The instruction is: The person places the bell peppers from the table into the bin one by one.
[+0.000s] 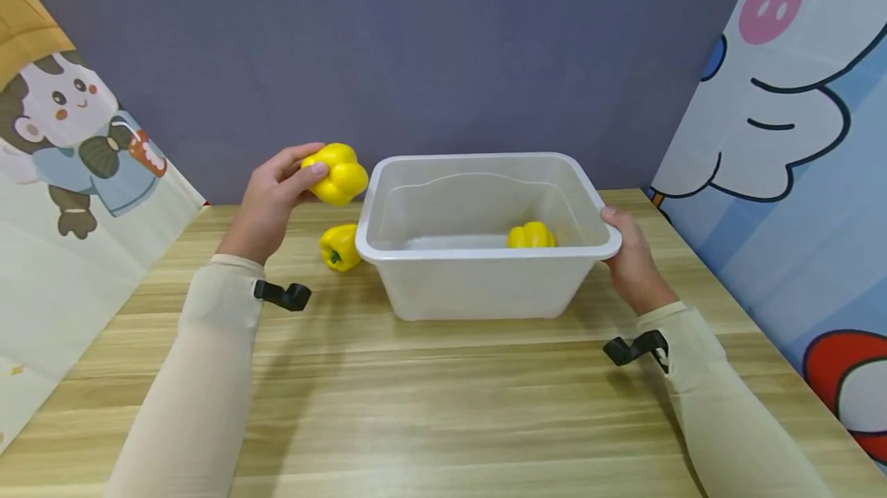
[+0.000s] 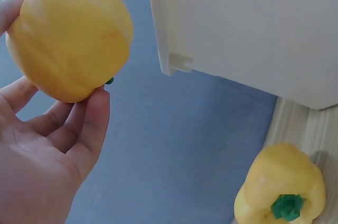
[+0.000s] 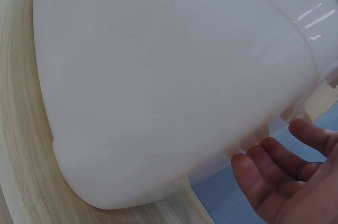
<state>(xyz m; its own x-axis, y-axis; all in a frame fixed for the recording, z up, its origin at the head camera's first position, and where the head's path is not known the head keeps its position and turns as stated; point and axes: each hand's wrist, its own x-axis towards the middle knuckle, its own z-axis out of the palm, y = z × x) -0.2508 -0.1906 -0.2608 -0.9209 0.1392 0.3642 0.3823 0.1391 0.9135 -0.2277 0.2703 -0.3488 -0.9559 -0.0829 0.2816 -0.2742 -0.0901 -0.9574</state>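
My left hand (image 1: 294, 175) grips a yellow bell pepper (image 1: 337, 172) in the air, just left of a white plastic bin (image 1: 478, 255). The left wrist view shows the fingers (image 2: 79, 129) curled under this pepper (image 2: 68, 34), with the bin's corner (image 2: 174, 49) close beside it. A second yellow pepper (image 1: 339, 246) lies on the table against the bin's left wall, its green stem (image 2: 287, 206) facing the wrist camera. A third pepper (image 1: 530, 235) sits inside the bin. My right hand (image 1: 627, 252) holds the bin's right rim, thumb on top, fingers (image 3: 280, 166) beneath the lip.
The bin stands on a wooden table (image 1: 416, 390). A grey-blue wall is behind it, and cartoon-printed panels close in the left side (image 1: 76, 175) and the right side (image 1: 783, 175). A black camera mount (image 1: 284, 295) sits on each wrist.
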